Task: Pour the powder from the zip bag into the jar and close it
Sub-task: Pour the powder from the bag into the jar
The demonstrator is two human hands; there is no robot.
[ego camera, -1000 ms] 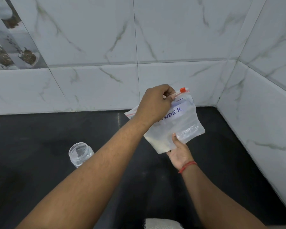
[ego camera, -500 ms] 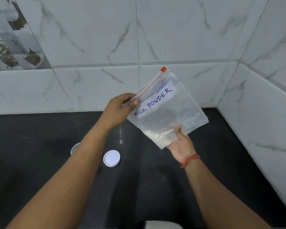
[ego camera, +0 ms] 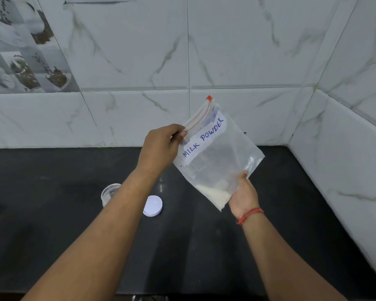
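Zip bag (ego camera: 217, 155) of clear plastic hangs tilted in the air above the black counter (ego camera: 52, 224), held between both hands, with its zip edge pointing up and far and its bottom corner pointing down and near. A white label (ego camera: 204, 137) on its front reads "MILK POWDER" in blue handwriting. The orange slider (ego camera: 209, 97) sits at the far, upper end of the zip track. White powder (ego camera: 215, 193) lies gathered in the bag's lowest corner.

The left hand (ego camera: 161, 146) pinches the near end of the zip edge, fingers curled tight round the strip. The right hand (ego camera: 244, 196) holds the bag from below at the bottom corner, thumb on the front of the plastic; its other fingers are hidden behind the bag. A red thread band (ego camera: 250, 215) circles the right wrist.

On the counter, left of the bag and partly hidden behind the left forearm, stands a clear jar (ego camera: 109, 193) with its mouth uncovered. Its white lid (ego camera: 152, 205) lies flat on the counter just to the right of the forearm, apart from the jar. White marble-patterned tiles (ego camera: 226, 51) cover the far wall and the right wall.
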